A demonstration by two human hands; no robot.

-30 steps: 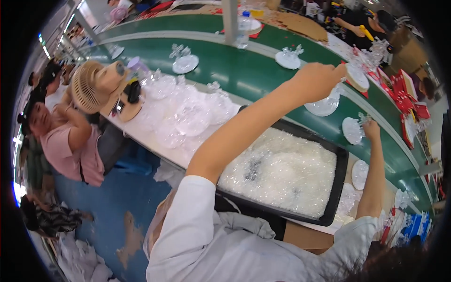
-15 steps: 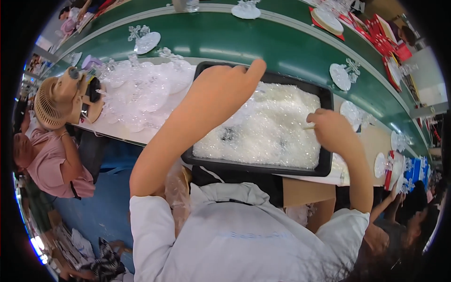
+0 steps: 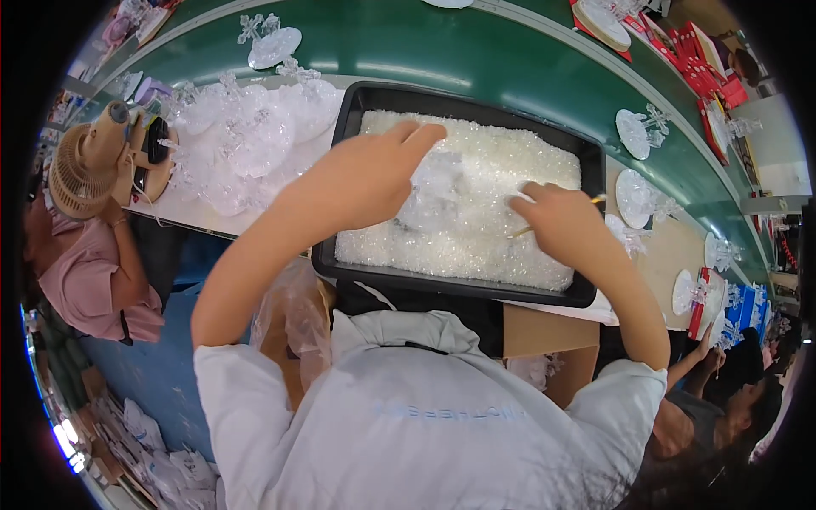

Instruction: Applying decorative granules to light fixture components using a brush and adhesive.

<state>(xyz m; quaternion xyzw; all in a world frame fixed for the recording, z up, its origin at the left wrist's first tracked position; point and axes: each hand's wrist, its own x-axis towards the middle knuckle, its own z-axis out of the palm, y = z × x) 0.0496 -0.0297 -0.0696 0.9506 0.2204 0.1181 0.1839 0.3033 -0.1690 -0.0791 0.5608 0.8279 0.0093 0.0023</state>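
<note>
A black tray (image 3: 459, 287) filled with white, glittering flakes (image 3: 484, 255) lies in front of me on the table. My left hand (image 3: 378, 174) is over the tray's left half, its fingers closed at the edge of a clear, whitish plastic piece (image 3: 438, 189). That piece rests on or just above the flakes; its full outline is hard to make out. Over the right half, my right hand (image 3: 561, 223) is closed around a thin stick (image 3: 598, 199) with a yellowish end. The stick's other end points down at the flakes, between the hands.
Clear ornaments on white discs (image 3: 255, 127) are piled left of the tray; more discs (image 3: 636, 200) stand to its right. A green conveyor belt (image 3: 382, 51) runs behind, carrying a few. A beige fan (image 3: 89, 161) and a co-worker (image 3: 93, 268) are at left. An open cardboard box (image 3: 552, 327) is below the table edge.
My left hand has come down and nearer over the tray, and the clear piece now shows beside it. My right hand has moved left with the stick. The whole view has shifted slightly.
</note>
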